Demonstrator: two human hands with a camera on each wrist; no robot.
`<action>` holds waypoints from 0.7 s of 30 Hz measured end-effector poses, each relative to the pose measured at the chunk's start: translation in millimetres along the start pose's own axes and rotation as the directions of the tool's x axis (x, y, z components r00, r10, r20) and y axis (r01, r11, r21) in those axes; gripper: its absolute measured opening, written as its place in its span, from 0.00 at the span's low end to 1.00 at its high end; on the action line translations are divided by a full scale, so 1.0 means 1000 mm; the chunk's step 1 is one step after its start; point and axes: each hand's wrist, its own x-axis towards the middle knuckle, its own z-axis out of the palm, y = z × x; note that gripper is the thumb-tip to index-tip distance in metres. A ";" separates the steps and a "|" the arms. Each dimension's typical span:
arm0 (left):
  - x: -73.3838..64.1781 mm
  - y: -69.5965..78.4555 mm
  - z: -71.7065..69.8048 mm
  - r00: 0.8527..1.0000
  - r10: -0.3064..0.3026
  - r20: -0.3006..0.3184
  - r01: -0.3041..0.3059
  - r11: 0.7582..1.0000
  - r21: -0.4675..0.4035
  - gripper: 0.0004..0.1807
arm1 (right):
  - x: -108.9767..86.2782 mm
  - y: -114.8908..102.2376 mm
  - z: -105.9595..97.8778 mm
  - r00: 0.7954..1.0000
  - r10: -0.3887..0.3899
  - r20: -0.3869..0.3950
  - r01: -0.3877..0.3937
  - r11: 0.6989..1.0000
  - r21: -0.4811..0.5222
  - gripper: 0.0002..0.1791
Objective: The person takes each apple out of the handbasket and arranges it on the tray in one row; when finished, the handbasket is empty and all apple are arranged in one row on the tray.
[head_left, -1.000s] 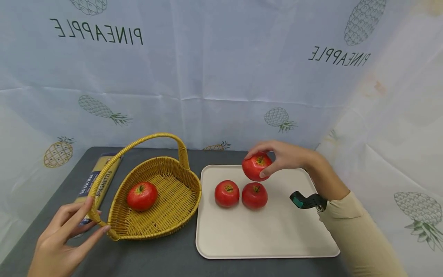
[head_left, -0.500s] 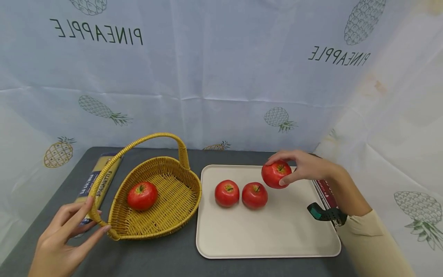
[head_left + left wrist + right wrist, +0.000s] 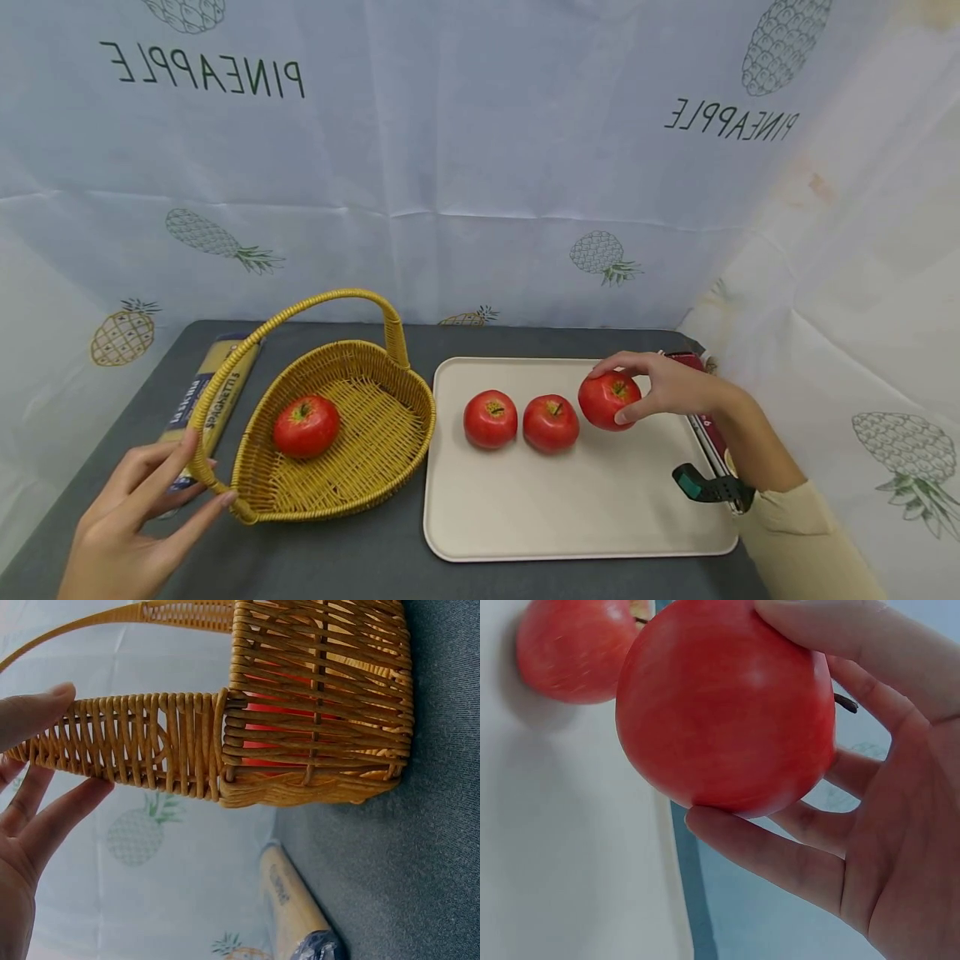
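Observation:
My right hand (image 3: 656, 385) grips a red apple (image 3: 604, 400) between thumb and fingers over the right part of the cream tray (image 3: 585, 508). In the right wrist view this apple (image 3: 727, 712) fills the middle, its stem facing the palm. Two more apples stand on the tray, a left one (image 3: 491, 419) and a middle one (image 3: 551, 423). My left hand (image 3: 138, 508) pinches the handle of the yellow wicker basket (image 3: 375, 500) near its base. One apple (image 3: 306, 426) lies inside the basket. From the left wrist, its red shows through the basket's weave (image 3: 315, 697).
A spaghetti pack (image 3: 225, 392) lies left of the basket, partly behind its handle. Beyond the tray's right edge is a dark red pack (image 3: 686, 360), partly hidden by my right arm. Curtain cloth (image 3: 480, 167) with pineapple prints hangs behind the grey table (image 3: 360, 558).
My right hand has carried its apple rightward and somewhat nearer, from behind the middle apple to its right. The dark red pack has come into view. My left hand keeps its hold on the handle.

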 end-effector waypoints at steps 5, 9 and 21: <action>0.000 0.001 0.000 1.000 -0.011 0.003 0.011 1.000 -0.012 0.49 | -0.002 0.009 0.005 0.999 0.032 -0.006 -0.032 0.999 0.019 0.34; 0.000 0.001 0.000 1.000 -0.016 0.006 0.016 1.000 -0.019 0.49 | -0.002 0.019 0.010 1.000 0.013 -0.011 -0.013 0.999 0.043 0.35; 0.001 0.001 0.001 1.000 -0.003 -0.014 0.003 1.000 0.003 0.48 | 0.001 0.045 0.024 1.000 0.019 0.006 -0.019 0.998 0.056 0.33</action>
